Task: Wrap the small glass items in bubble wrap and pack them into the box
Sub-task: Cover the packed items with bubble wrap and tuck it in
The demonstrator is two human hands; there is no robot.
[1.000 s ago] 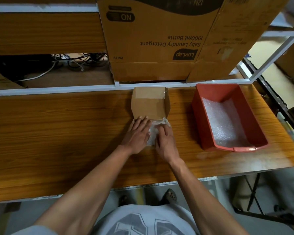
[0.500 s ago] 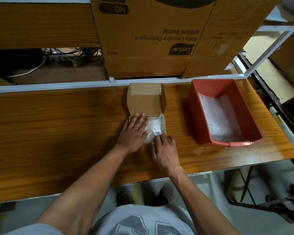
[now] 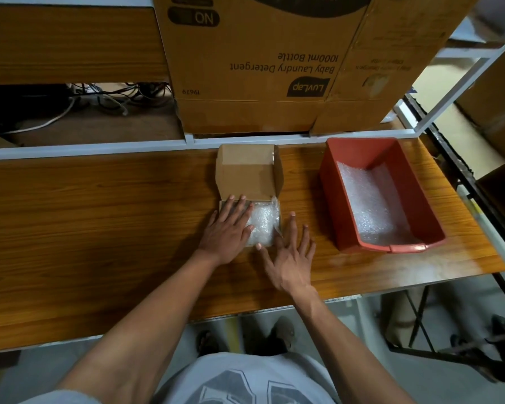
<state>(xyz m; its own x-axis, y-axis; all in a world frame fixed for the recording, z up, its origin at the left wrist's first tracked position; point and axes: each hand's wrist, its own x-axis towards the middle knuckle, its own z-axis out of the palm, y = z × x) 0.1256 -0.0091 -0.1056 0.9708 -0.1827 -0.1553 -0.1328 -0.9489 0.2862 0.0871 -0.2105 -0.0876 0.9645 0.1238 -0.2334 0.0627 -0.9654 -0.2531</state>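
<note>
Fingers straight, our left hand (image 3: pixel 226 228) presses flat on the bubble-wrapped bundle (image 3: pixel 262 224) inside the small box (image 3: pixel 248 173); our right hand (image 3: pixel 289 258) rests spread beside it on the table (image 3: pixel 99 228).
</note>
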